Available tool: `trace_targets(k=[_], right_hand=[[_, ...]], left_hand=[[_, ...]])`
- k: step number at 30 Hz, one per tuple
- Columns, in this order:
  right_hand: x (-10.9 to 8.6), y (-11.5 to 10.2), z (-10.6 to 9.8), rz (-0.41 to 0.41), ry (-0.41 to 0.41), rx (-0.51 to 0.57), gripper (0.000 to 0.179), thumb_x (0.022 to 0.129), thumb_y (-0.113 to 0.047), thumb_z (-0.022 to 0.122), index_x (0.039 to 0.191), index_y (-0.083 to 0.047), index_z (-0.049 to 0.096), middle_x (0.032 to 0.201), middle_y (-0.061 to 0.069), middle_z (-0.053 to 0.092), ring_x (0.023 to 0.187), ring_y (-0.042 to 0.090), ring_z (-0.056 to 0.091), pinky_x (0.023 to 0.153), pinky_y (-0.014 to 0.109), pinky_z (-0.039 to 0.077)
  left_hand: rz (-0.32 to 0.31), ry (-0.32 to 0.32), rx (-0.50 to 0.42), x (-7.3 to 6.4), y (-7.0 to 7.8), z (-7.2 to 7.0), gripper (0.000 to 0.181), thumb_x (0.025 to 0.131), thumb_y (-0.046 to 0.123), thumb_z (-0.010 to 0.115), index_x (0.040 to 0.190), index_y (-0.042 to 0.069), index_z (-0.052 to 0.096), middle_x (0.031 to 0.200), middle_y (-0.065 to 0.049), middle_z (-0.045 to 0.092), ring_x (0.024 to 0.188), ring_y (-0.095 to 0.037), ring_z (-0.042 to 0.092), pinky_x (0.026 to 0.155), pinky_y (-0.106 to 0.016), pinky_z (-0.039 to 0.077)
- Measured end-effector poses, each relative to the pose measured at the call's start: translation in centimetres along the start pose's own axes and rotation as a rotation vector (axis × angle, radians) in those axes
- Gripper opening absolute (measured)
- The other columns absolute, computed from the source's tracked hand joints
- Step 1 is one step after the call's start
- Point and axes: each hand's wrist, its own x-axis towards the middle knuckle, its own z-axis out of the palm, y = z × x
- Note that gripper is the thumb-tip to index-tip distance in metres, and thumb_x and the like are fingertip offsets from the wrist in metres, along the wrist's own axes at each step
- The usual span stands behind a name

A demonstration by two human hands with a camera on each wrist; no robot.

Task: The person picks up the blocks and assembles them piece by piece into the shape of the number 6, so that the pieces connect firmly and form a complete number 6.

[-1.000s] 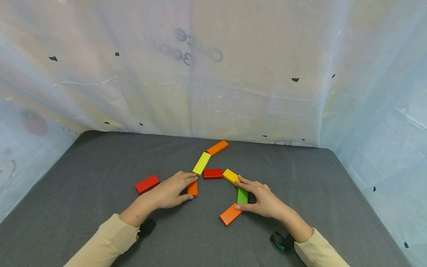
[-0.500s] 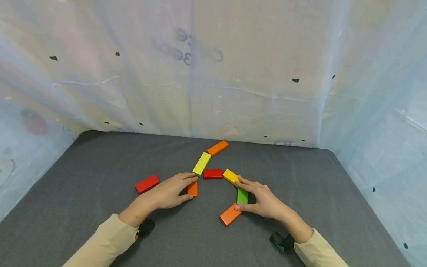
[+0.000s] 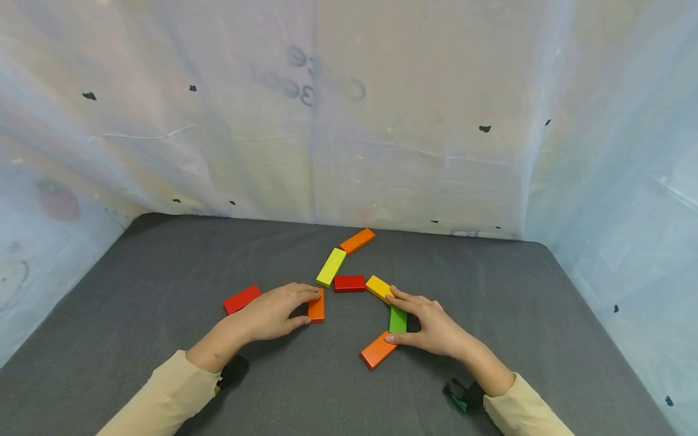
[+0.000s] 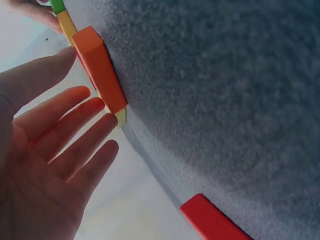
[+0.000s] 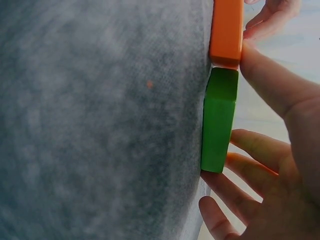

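Note:
In the head view my left hand (image 3: pixel 275 312) lies over the left side of an orange block (image 3: pixel 316 310), its fingertips right at the block's edge. The left wrist view shows the fingers spread and fairly straight beside that orange block (image 4: pixel 102 72). My right hand (image 3: pixel 428 324) spans a green block (image 3: pixel 398 320). Its thumb touches a second orange block (image 3: pixel 376 351), and its forefinger reaches a yellow block (image 3: pixel 378 287). In the right wrist view the other fingers are spread beside the green block (image 5: pixel 218 120).
A red block (image 3: pixel 349 284) lies left of the yellow one. Behind it are a lime-yellow block (image 3: pixel 331 267) and another orange block (image 3: pixel 357 241). A separate red block (image 3: pixel 242 299) lies by the left wrist. Pale sheeting (image 3: pixel 414 121) surrounds the grey table (image 3: pixel 218 260).
My left hand has drawn back slightly to the left, uncovering the far end of the orange block. My right hand stays in place on the blocks.

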Motion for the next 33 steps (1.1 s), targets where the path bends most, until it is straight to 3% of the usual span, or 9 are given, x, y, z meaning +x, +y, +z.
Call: trace_targets(k=[11,33], right_hand=[[-0.1,0.1,-0.2,0.004,-0.004,0.016,0.071,0.084,-0.046,0.070,0.143,-0.011,0.048,0.154,0.008,0.034,0.136,0.036,0.038,0.101,0.061,0.031],[0.0,0.2,-0.1,0.007,0.000,0.002,0.072,0.083,-0.045,0.071,0.143,-0.012,0.048,0.154,0.006,0.034,0.136,0.033,0.039,0.100,0.061,0.032]], left_hand=[[0.016,0.024,0.023,0.4,0.5,0.3,0.042,0.089,0.012,0.068,0.129,0.002,0.060,0.139,-0.012,0.051,0.129,-0.029,0.048,0.102,-0.046,0.044],[0.032,0.049,0.039,1.3,0.9,0.8,0.043,0.090,0.015,0.068,0.130,0.002,0.059,0.138,-0.013,0.051,0.128,-0.029,0.048,0.103,-0.045,0.044]])
